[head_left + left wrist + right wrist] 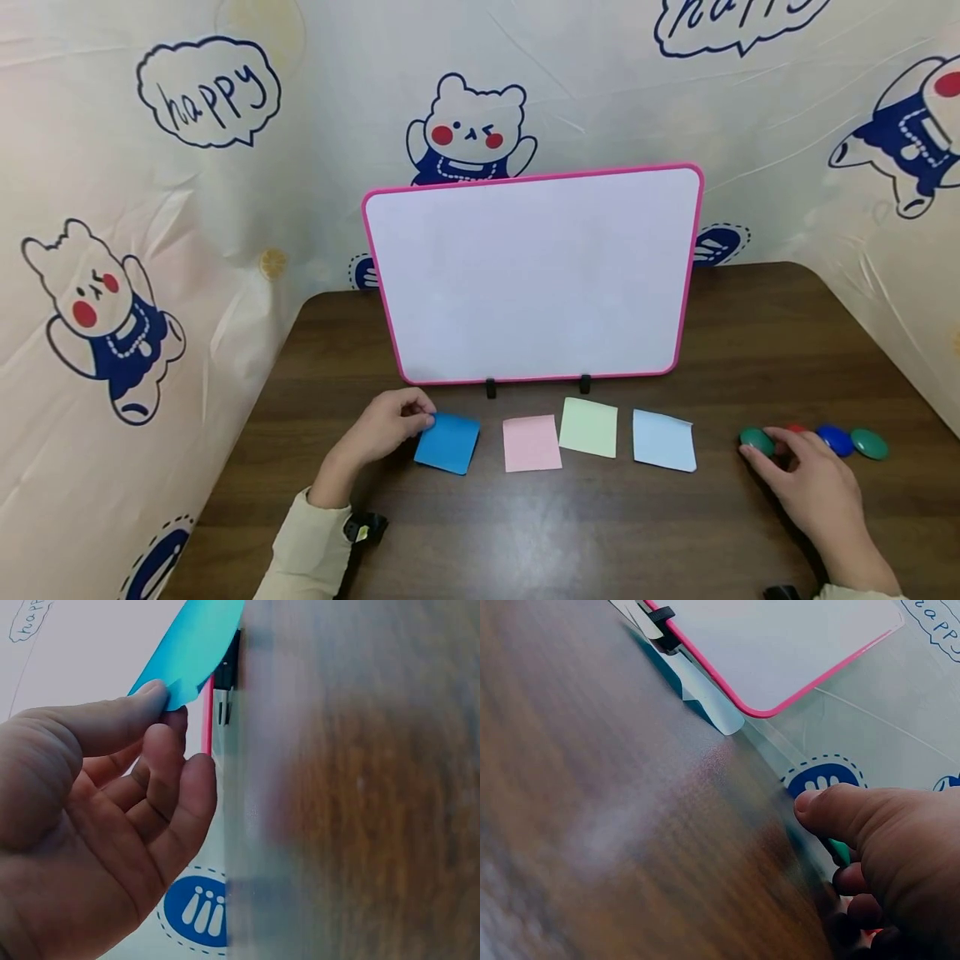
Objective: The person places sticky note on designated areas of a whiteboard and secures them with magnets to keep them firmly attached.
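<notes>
My left hand (386, 425) pinches a corner of the dark blue sticky note (447, 444) between thumb and fingers. In the left wrist view that note (196, 652) is lifted and slightly curled at the thumb tip. Over on the right, my right hand (817, 483) has thumb and finger at either side of a green round magnet (756, 441), gripping it. The right wrist view shows only a sliver of the green magnet (841, 851) behind the thumb. Just past the hand lie a red magnet (796, 427), partly hidden, a blue magnet (836, 440) and another green magnet (870, 444).
A whiteboard (536, 275) with a pink frame stands tilted back on small black feet (585, 384). In front of it on the brown table (600, 533) lie a pink note (532, 444), a pale green note (588, 427) and a light blue note (663, 440).
</notes>
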Tool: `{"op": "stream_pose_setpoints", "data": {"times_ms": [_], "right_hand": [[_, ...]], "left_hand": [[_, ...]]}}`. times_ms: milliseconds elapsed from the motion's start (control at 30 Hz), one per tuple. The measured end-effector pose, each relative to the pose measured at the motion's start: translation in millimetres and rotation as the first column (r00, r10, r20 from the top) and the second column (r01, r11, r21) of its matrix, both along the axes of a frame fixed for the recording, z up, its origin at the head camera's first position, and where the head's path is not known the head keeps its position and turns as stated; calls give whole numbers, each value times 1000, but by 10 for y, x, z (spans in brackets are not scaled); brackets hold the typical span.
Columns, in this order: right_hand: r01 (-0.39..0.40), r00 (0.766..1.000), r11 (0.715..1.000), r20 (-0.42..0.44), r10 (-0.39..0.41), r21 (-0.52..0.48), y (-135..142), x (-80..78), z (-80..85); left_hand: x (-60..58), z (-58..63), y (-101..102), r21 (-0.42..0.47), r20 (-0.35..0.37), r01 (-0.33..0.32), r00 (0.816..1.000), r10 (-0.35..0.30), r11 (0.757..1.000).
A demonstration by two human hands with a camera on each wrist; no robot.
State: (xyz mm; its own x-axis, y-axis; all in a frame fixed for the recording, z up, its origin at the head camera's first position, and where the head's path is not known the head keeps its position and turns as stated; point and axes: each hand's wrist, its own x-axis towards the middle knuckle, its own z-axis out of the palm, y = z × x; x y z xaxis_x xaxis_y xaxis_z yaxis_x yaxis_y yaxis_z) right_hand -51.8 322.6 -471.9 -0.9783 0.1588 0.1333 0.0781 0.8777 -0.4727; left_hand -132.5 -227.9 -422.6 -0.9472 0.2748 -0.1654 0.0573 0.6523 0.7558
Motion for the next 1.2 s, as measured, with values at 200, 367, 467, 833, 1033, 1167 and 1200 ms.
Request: {"op": "stream_pose_setpoints", "data": {"times_ms": [200, 367, 467, 833, 1033, 1167, 1200], "right_hand": [[1, 1000, 1000, -10, -1, 3, -10, 4, -2], [-1, 1000, 1000, -18, 1, 3, -14, 7, -3], [-2, 1000, 1000, -22, 2, 3, -17, 7, -6], [-1, 1000, 1000, -25, 1, -2, -3, 10, -17], [-1, 1000, 1000, -21, 1, -1, -16, 23, -26], [-4, 1000, 1000, -22, 3, -4, -14, 19, -22], [-5, 1000, 1000, -22, 5, -5, -11, 19, -24]], "left_hand": [[-14, -3, -16, 16, -26, -42, 999, 43, 999], [-25, 3, -22, 48, -78, -89, 993, 93, 995], [-22, 21, -18, 75, -102, -118, 987, 126, 990], [-96, 97, -30, 159, -166, -196, 961, 222, 968], [-144, 163, -33, 198, -213, -209, 945, 250, 958], [-171, 209, -35, 228, -239, -231, 929, 284, 946], [-180, 221, -36, 234, -244, -238, 924, 294, 943]]}}
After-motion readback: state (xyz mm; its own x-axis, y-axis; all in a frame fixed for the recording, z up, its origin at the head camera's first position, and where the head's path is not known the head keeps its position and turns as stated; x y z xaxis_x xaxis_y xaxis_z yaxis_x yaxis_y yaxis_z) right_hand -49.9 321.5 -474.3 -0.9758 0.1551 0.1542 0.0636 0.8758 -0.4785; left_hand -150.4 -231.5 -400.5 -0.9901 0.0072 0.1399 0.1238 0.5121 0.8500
